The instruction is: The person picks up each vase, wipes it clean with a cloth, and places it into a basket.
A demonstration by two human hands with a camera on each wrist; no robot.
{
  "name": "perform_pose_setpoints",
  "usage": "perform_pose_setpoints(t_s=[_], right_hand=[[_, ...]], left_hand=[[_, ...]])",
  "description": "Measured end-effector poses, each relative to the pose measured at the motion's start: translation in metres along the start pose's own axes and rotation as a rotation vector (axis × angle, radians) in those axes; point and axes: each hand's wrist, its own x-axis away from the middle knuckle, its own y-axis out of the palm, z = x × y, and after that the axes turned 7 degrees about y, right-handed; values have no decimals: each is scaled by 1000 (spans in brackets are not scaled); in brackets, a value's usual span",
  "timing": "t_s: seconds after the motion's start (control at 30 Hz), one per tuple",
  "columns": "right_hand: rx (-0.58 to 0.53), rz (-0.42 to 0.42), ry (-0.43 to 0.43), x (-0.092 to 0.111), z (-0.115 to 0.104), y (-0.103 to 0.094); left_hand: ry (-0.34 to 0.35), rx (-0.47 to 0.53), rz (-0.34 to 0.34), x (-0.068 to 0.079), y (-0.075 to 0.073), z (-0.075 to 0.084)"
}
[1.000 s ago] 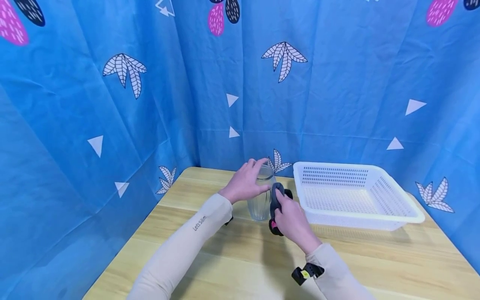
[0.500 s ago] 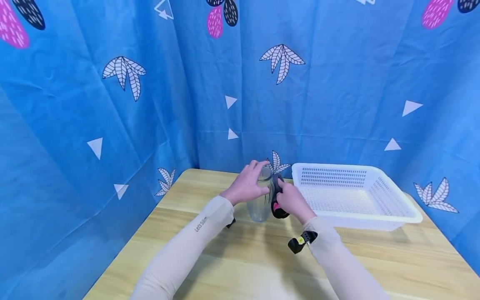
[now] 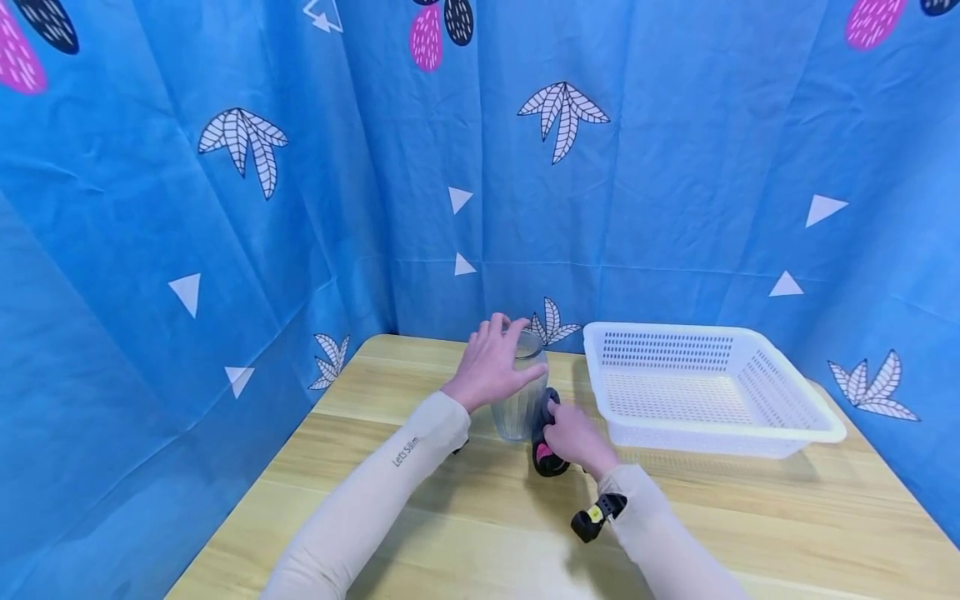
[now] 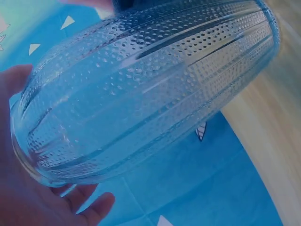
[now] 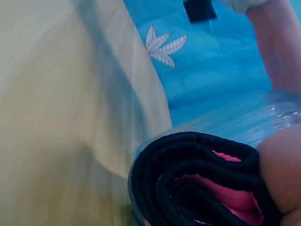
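A clear ribbed, dimpled glass vase [image 3: 513, 421] stands on the wooden table, its pattern filling much of the left wrist view. Around its upper end, near the rim, my left hand [image 3: 491, 367] holds it, thumb on one side and fingers on the other. My right hand [image 3: 579, 439] grips a folded dark cloth [image 3: 551, 462] with pink inner layers, at the right side of the vase. Close up in the right wrist view, the rolled folds of the cloth [image 5: 193, 150] lie against or right beside the glass; contact is hard to tell.
A white perforated plastic basket [image 3: 712, 437] stands right of the vase, near my right hand. The wooden table [image 3: 480, 542] meets a blue patterned curtain [image 3: 675, 183] at the back and left. A black strap [image 3: 600, 510] sits on my right wrist.
My right hand with the cloth moved toward the back along the vase, then came back toward the front and lower. The left hand stayed at the vase's upper end.
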Motion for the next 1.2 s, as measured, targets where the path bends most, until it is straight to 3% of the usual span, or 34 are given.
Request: perform_pose_setpoints(t_s=[0.2,0.43,0.6,0.77,0.9,1.2], right_hand=[[-35,45,-9,22,-6,-2],[-66,183,-70,44,-24,-16],[-34,293,-143,47,-38,-33],[-19,281,-127,32,-43,-46],[-11,237,-76,11,-37,-44],[-57,90,6,-8,-16,-21]], left_hand=[[4,-43,-8,-1,-3,-1],[30,65,-74,-4,-12,1],[54,125,-113,-4,-13,3],[58,207,-138,-3,-10,0],[63,235,-137,-1,-9,-3],[46,117,-83,0,-5,-2]])
